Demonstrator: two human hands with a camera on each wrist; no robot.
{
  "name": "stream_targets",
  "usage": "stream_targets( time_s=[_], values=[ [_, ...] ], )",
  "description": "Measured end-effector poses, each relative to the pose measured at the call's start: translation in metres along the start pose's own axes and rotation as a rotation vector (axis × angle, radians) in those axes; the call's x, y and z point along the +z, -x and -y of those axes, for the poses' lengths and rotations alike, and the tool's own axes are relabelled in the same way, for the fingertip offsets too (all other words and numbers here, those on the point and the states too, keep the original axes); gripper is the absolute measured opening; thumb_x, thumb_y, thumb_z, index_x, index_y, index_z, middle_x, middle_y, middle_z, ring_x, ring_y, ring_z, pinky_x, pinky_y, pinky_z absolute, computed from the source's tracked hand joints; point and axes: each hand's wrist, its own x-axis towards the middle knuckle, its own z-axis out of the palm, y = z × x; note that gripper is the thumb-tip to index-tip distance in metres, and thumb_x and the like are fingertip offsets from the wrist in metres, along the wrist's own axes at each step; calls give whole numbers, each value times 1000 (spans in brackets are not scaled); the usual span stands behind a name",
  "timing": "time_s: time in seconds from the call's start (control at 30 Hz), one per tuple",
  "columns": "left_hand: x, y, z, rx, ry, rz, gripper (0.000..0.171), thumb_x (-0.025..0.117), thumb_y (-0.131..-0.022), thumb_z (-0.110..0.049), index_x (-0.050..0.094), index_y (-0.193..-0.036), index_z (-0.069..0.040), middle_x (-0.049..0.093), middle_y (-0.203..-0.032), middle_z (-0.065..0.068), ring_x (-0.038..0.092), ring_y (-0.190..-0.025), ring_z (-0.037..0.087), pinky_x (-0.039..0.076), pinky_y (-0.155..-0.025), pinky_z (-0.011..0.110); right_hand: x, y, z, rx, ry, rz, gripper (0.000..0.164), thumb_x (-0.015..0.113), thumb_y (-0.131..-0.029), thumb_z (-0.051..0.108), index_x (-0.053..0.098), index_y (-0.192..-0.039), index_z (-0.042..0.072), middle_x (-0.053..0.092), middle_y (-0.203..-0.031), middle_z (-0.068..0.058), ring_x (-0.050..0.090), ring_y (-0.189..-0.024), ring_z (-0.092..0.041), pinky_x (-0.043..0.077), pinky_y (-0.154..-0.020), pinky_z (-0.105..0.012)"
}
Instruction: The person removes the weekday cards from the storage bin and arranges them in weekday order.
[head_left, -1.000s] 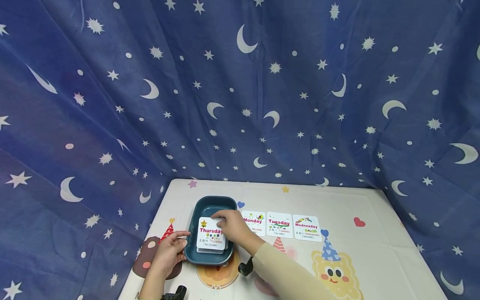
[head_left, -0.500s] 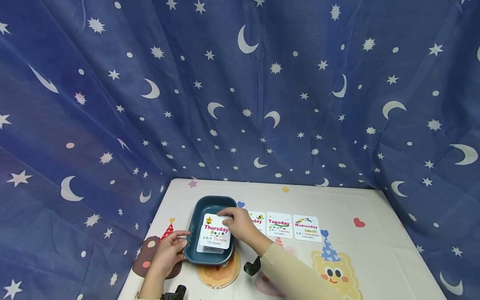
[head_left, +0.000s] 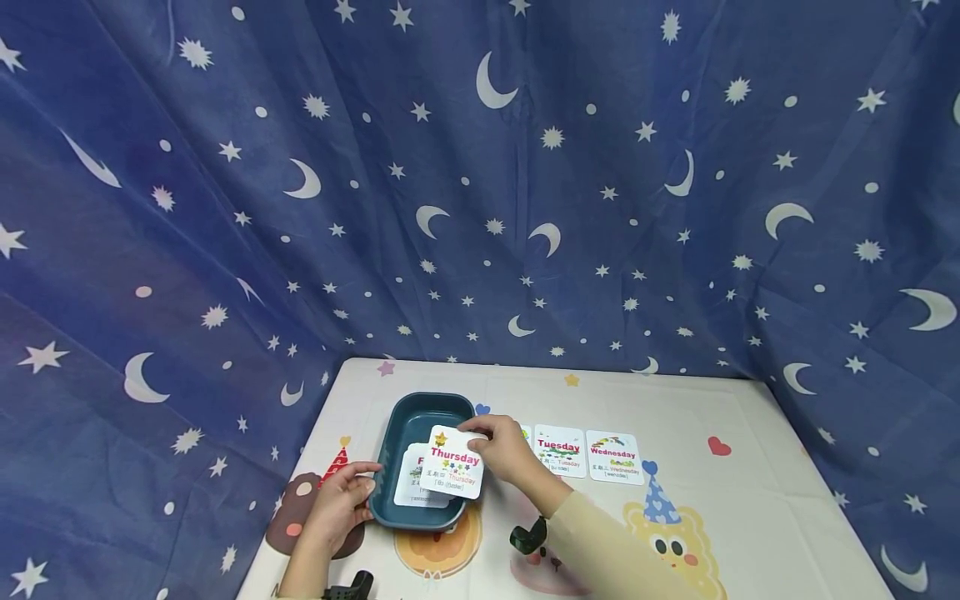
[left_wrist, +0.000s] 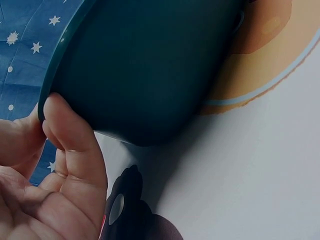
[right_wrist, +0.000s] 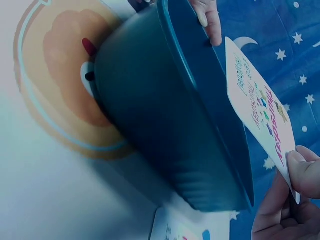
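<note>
A dark teal plastic bin [head_left: 426, 407] stands on the table, and my left hand [head_left: 339, 502] pinches its left rim between thumb and fingers. In the left wrist view the fingertips [left_wrist: 62, 112] lie at that rim. My right hand [head_left: 510, 452] pinches the white Thursday card [head_left: 453, 477] by its upper right corner. That card hangs over the bin's right edge, face up and a little tilted; the right wrist view shows the card [right_wrist: 260, 100] above the rim. Inside the bin lies another white card [head_left: 411, 490], its word mostly covered, starting with F.
To the right of the bin lie the Tuesday card [head_left: 558, 454] and the Wednesday card [head_left: 615, 458] in a row. A further card is mostly hidden behind my right hand. The white tablecloth [head_left: 675, 408] carries cartoon prints; a starry blue curtain [head_left: 525, 208] rises behind.
My right hand has drawn the Thursday card up and to the right, off the stack, uncovering the F card beneath. The left hand and the bin have stayed put.
</note>
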Motion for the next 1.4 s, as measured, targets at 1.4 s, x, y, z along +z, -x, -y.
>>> stream_targets(
  time_s=[1.4],
  values=[
    [1,2,-1,1,-6,-18,31,58,-105,3,65,-136,2,59,-89,4,55,-71,15,56,-61,30,-47,23,-65,63,-43,-9,30,77,-92,-2,85,-110,22,78,-125,-2,70,-124,-27,56,-109,-51]
  ],
)
